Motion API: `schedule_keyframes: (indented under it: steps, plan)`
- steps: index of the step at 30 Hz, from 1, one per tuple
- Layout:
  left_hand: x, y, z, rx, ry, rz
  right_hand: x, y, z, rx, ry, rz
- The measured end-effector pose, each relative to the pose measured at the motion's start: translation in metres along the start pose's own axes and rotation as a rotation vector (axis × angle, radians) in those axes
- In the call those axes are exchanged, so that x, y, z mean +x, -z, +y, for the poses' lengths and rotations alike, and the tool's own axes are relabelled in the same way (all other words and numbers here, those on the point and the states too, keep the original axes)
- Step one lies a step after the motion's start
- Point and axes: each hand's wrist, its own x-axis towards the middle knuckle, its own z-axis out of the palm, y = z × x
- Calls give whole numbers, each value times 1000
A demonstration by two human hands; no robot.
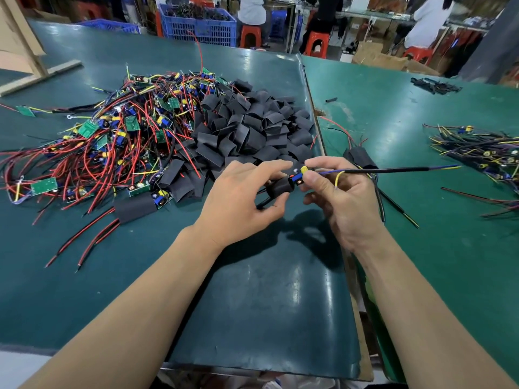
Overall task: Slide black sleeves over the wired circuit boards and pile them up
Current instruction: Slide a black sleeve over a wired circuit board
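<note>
My left hand (pixel 244 197) holds a black sleeve (pixel 280 187) between thumb and fingers above the green table (pixel 252 290). My right hand (pixel 341 200) pinches a wired circuit board (pixel 300 175) at its blue and yellow parts; the board's other end sits inside the sleeve. Its black-sheathed wires (pixel 393 170) stick out to the right. A heap of loose black sleeves (pixel 252 130) lies just beyond my hands. Left of it is a tangle of bare boards with red wires (pixel 120 136). A sleeved board (pixel 361 158) lies behind my right hand.
One sleeved board (pixel 134 207) with red and black leads lies at the left. More wired parts (pixel 477 153) and sleeve scraps (pixel 434 85) lie on the right table. Blue crates (pixel 202 26), red stools and seated people fill the background.
</note>
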Motion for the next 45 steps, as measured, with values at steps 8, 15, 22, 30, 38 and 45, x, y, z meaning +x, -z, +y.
schedule_keyframes:
  steps: [8,15,22,30,38,45]
  plan:
    - [0,-1,-1,-26,7,10,2,0,6,25,-13,14]
    - [-1,-2,1,-50,27,24,2,-1,7,-33,36,86]
    - [0,2,2,-50,49,13,1,4,3,-69,-5,49]
    - [-4,0,0,-130,57,-96,2,7,1,-126,10,47]
    - [-5,-1,1,-222,171,-41,3,7,4,-110,-70,38]
    - [-5,-1,0,-248,157,-12,2,8,3,-66,-125,0]
